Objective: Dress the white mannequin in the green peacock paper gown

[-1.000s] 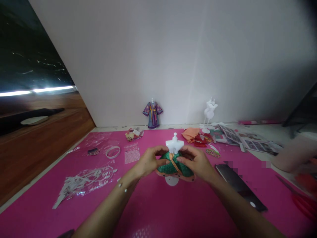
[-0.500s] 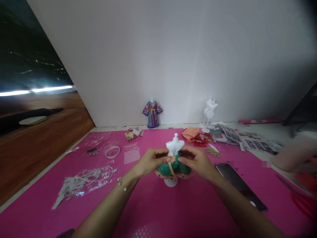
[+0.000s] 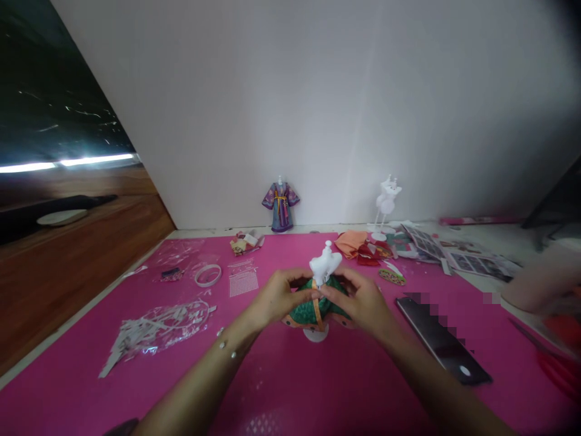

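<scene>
A small white mannequin [image 3: 325, 266] on a round white base stands in the middle of the pink mat, leaning a little to the right. Round its waist sits a green skirt [image 3: 303, 311] with an orange hem and an orange strip down the front. My left hand [image 3: 284, 297] pinches the skirt's waistband from the left. From the right, my right hand [image 3: 361, 298] pinches the same waistband, thumb at the front. The fingertips of both hands almost meet there, and the fingers behind the mannequin are hidden.
A mannequin in a purple robe [image 3: 281, 206] and a bare one [image 3: 388, 197] stand by the wall. Around lie fabric pieces [image 3: 351, 244], a tape roll [image 3: 207, 275], a bag of white strips [image 3: 154, 330], a phone [image 3: 442, 339] and red scissors [image 3: 556, 363]. A person's arm [image 3: 540, 278] shows at right.
The mannequin's upper body has tilted to the right. My right thumb has moved left along the waistband, closer to my left fingertips. The view has shifted slightly.
</scene>
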Motion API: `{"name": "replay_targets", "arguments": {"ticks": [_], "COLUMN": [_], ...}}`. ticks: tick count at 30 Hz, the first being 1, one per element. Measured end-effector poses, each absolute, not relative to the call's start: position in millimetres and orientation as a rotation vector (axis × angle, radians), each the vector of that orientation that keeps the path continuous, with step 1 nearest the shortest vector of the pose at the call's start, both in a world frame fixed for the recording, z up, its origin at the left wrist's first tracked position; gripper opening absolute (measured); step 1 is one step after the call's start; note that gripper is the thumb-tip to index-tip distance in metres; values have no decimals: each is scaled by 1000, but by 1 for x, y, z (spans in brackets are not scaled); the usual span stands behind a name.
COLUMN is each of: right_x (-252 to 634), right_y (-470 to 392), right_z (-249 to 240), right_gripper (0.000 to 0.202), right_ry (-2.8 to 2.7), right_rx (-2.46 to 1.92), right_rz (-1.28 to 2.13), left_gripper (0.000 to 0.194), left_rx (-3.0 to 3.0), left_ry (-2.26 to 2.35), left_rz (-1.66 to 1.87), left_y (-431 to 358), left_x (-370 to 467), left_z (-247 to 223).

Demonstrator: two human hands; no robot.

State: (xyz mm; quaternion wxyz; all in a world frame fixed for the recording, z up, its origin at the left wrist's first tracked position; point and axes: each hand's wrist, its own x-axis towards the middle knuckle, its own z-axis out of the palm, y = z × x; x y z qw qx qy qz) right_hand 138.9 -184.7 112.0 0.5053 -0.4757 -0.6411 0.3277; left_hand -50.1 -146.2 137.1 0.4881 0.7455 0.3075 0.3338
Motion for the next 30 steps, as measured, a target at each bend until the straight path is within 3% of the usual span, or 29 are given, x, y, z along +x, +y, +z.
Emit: {"name": "replay_targets", "arguments": {"ticks": [18, 30], "right_x": [143, 143], "right_y": [-180, -180], "right_z": [118, 134], "right_gripper": [17, 25], "right_ry": [-1593, -1701], "right_rx": [-1159, -1190], "right_rz": [751, 739], "left_gripper": [30, 33], "left_rx": [1809, 1813], "left_ry": [626, 663], "left_rz": [729, 672], "left_y": [-147, -141], "left_x": [-57, -55], "left_z": [144, 153]}}
